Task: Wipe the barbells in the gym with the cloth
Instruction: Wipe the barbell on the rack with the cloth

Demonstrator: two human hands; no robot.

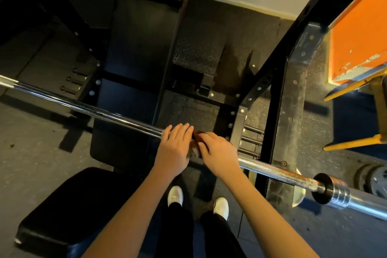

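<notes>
**Both hands on the bar, cloth between them**

The barbell runs slantwise through the view, from the left edge down to the lower right, its chrome shaft passing above the black padded bench; near the right end the shaft meets a black collar and then the thicker sleeve.

The left hand lies on top of the shaft, palm down; its fingers are close together and fairly straight, draped across the bar with the tips just over the far side, and the thumb rests on the upper side rather than wrapping beneath. The right hand sits just beside it on the same stretch of bar; its fingers are bent and held together, closed down on the cloth – a small brownish wad that shows only in the narrow gap between the two hands, pressed against the shaft. How far the cloth wraps round the bar cannot be told, since the hands cover most of it.

A black rack with bolted uprights stands to the right of the bench; beyond it, at the upper right, is an orange panel with chipped paint. A second black pad fills the lower left; a weight plate lies on the dark speckled floor at the right edge. Below the forearms, two white shoes stand side by side – dark trouser legs above them.
</notes>
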